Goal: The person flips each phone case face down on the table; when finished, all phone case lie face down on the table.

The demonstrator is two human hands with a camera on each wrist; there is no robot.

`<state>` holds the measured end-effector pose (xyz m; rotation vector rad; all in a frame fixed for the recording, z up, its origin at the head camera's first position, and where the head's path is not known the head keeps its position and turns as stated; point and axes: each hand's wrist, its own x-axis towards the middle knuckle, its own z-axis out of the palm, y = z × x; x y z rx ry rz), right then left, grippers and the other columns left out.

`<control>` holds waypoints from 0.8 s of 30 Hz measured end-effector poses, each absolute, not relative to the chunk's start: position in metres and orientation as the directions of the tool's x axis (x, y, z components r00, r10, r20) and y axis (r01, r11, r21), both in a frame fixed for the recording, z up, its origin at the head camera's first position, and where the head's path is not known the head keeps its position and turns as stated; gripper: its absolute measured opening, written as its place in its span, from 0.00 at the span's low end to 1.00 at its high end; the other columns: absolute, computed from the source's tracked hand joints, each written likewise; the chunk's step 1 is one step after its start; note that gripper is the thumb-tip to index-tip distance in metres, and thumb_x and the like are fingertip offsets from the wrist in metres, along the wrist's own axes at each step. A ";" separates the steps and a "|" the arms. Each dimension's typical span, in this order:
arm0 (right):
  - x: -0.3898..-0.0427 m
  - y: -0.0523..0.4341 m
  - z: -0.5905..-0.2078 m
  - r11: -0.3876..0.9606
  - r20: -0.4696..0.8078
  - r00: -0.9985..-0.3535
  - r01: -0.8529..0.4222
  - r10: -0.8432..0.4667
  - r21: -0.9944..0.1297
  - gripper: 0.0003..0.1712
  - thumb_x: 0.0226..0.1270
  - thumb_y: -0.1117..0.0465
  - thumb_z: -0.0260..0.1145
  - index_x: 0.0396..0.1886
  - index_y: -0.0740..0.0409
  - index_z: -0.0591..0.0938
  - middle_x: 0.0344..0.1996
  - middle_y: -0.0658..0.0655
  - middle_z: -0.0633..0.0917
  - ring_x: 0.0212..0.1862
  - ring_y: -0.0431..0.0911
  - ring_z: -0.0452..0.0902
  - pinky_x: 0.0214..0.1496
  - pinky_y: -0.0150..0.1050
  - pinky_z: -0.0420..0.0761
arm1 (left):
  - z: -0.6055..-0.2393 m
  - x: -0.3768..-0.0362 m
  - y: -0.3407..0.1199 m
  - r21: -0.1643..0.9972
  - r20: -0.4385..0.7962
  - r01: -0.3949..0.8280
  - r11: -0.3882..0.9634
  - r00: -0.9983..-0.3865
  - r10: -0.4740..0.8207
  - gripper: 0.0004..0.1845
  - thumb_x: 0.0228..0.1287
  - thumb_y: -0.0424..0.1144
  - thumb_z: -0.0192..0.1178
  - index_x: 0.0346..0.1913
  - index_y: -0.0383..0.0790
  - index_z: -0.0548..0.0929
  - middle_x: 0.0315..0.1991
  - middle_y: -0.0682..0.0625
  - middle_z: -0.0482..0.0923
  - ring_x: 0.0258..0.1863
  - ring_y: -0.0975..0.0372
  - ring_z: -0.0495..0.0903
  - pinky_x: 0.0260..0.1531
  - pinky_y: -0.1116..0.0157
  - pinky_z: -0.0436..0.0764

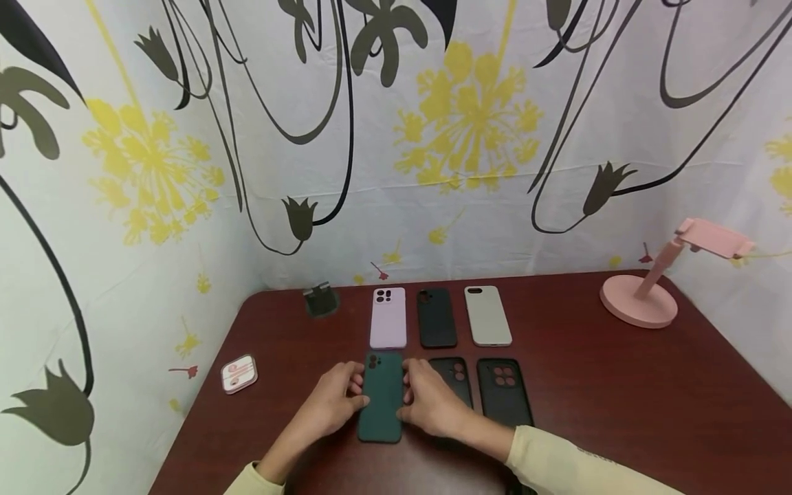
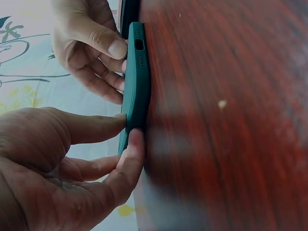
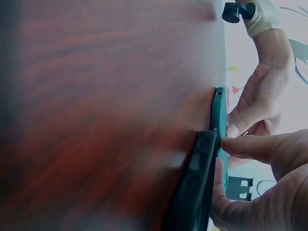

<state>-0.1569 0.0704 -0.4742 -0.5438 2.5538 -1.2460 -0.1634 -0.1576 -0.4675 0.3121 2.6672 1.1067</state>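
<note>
A dark green phone case lies back side up near the front of the table, its camera cutouts at the far end. My left hand pinches its left edge between thumb and fingers. On the opposite side, my right hand holds the right edge with thumb and fingertips. The left wrist view shows the port cutout on the end of the green case, close over the wood. A black phone case is partly hidden behind my right hand; its edge also shows as a dark case in the right wrist view.
Behind are a lilac case, a black case and a light grey case in a row. Another black case lies right. A pink phone stand, a small white square box and a dark stand sit farther out.
</note>
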 end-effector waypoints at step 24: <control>-0.147 0.100 -0.453 0.473 -0.063 -0.920 -0.139 -0.386 -0.870 0.41 0.76 0.49 0.70 0.81 0.55 0.64 0.72 0.63 0.73 0.65 0.54 0.78 0.60 0.52 0.86 | -0.452 -0.164 -0.141 0.698 -0.037 0.218 0.682 -0.940 0.339 0.35 0.73 0.40 0.69 0.78 0.39 0.68 0.63 0.41 0.77 0.61 0.52 0.81 0.55 0.49 0.85</control>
